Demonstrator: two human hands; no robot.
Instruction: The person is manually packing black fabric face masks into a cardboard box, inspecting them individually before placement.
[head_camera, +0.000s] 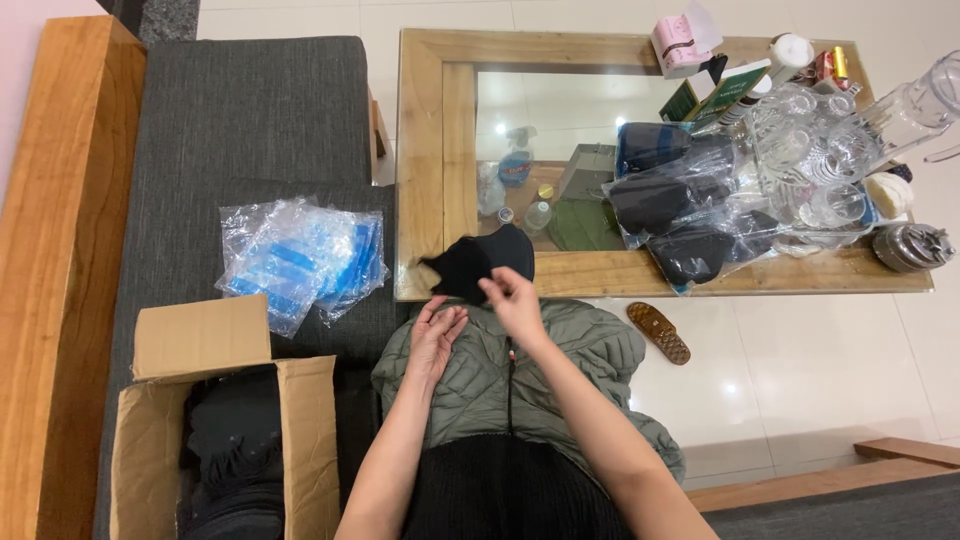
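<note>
The right hand (515, 300) pinched a black cloth piece (478, 265) above the lap, at the desk (430, 170) edge; the left hand (435, 335) lay spread beneath. Several bagged pieces (665, 205) sat on the desk, while empty bags (300, 260) and a full box (225, 450) seemingly remained.

Black fabric piece (478, 264): soft, matte, dark all over, roughly rounded along the top with a narrow flap jutting toward the left. Held up in the air, slightly crumpled, not flat. Positioned over the near wooden edge of the glass-topped table (420, 150), just above a green padded jacket (520, 370) on the lap. Pinched at its lower right edge by the fingers of the right hand (515, 300). Lower left edge just above the fingertips of the left hand (435, 335); contact there not discernible.
</note>
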